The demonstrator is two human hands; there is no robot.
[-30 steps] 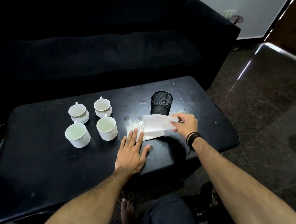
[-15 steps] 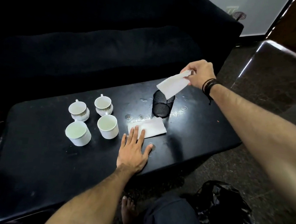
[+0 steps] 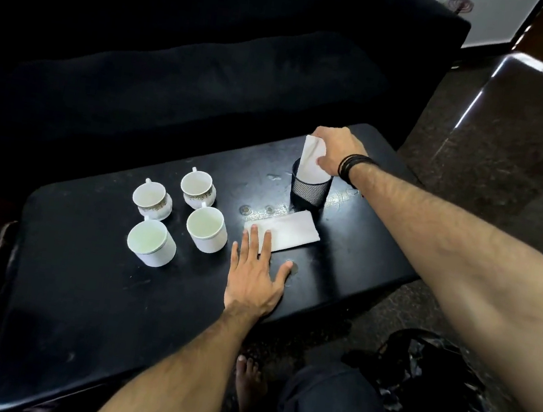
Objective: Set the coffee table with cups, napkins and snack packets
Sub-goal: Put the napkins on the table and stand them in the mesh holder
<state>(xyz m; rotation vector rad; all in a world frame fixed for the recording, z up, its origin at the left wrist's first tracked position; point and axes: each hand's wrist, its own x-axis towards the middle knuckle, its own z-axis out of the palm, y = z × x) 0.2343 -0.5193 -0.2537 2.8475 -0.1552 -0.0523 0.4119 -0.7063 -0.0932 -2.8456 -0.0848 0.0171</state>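
Landmark: mesh holder (image 3: 310, 190), black, upright on my dark coffee table (image 3: 78, 301).
Right hand (image 3: 334, 152): directly above the holder, fingers pinched on a folded white napkin (image 3: 312, 159); black bands at the wrist.
Held napkin: stands near upright, lower end inside the holder, upper end in my grip.
Left hand (image 3: 255, 276): nearer me than the holder, flat on the table, fingers spread, holding nothing; two fingertips press the near-left corner of the napkin stack (image 3: 285, 232).
Napkin stack: flat on the table just my side of the holder, apart from it.
Cups: four, all left of the holder, grouped in a square, upright, mouths open.
Far pair: patterned cup (image 3: 198, 189) closer to the holder, patterned cup (image 3: 152, 200) beyond it.
Near pair: plain cup (image 3: 206, 228) just left of the stack, plain cup (image 3: 151, 242) further left.
Cup contents: cannot tell.
Sofa (image 3: 178, 65): dark, behind the holder, beyond the table.
Black bag (image 3: 426, 382): on the floor, my side and right of the holder.
Snack packets: none identifiable.
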